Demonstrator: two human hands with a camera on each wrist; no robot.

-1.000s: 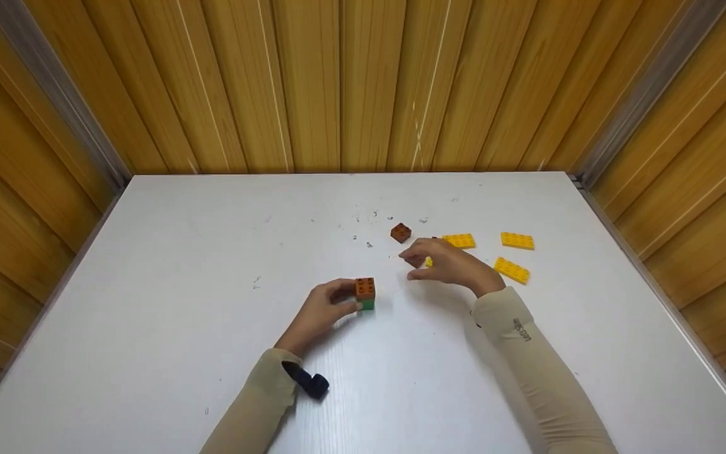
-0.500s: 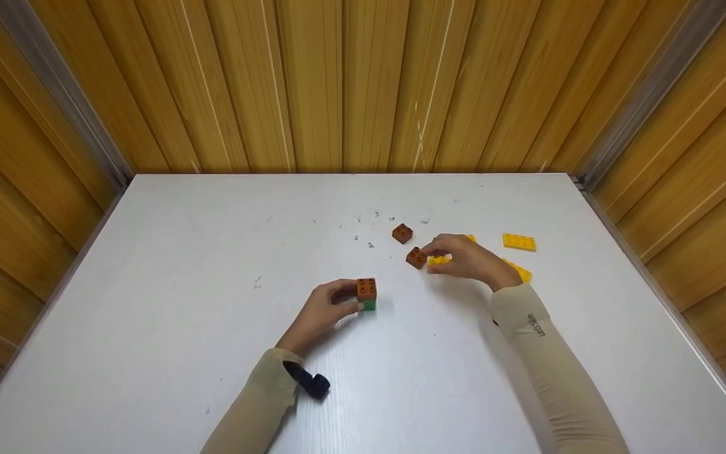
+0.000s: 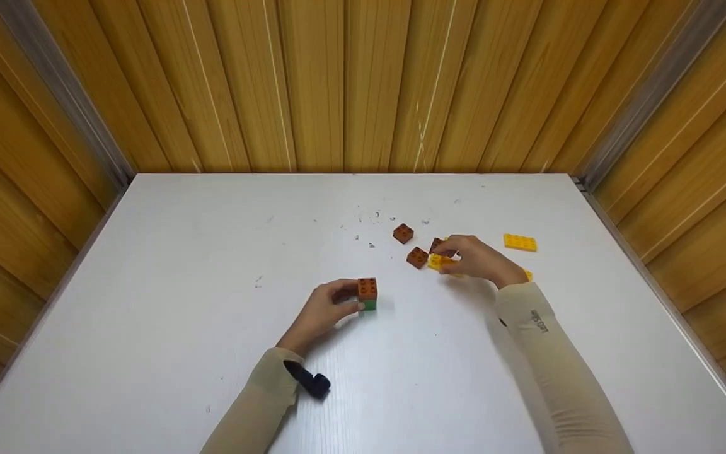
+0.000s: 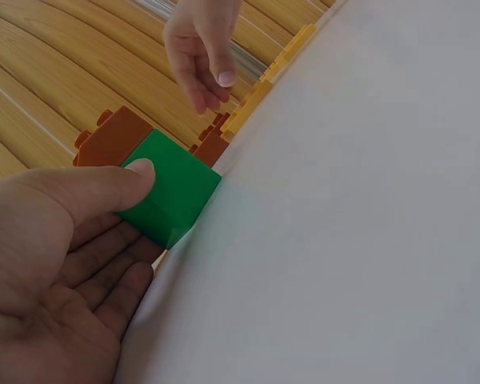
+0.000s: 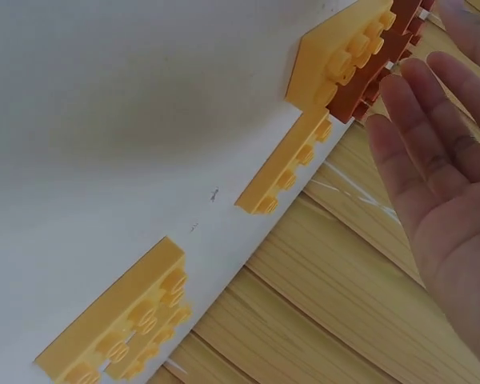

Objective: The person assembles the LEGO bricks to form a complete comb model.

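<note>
Observe orange-brown brick (image 3: 367, 287) stacked on green brick (image 3: 370, 304), studs up, apparently resting on counter (image 3: 212, 271) just right of left hand (image 3: 322, 309). Note grip: pinched between thumb, on green face, and fingers bent behind. Compare with a second ago: find stack unmoved, right hand (image 3: 479, 258) shifted rightward, off the nearer reddish-brown brick (image 3: 417, 257) and over to yellow brick (image 3: 436, 261). Read right hand as loosely bent, thumb apart from fingers, apparently holding nothing; cannot tell contact with yellow brick. Judge stack as merely kept steady, with right-hand work among loose bricks unfinished.

Farther out, log second reddish-brown brick (image 3: 403, 233) just behind the first, third reddish-brown brick (image 3: 435, 244) partly hidden by fingers, flat yellow plate (image 3: 520, 243) well apart to the right. Log more yellow pieces mostly covered by right hand in head view; cannot trace full outlines there.

Surface: record white finish, small dark scuffs (image 3: 372, 244) left of loose bricks. Room: record wood-look panelling (image 3: 319, 88) on three sides, grey metal strips at corners.
</note>
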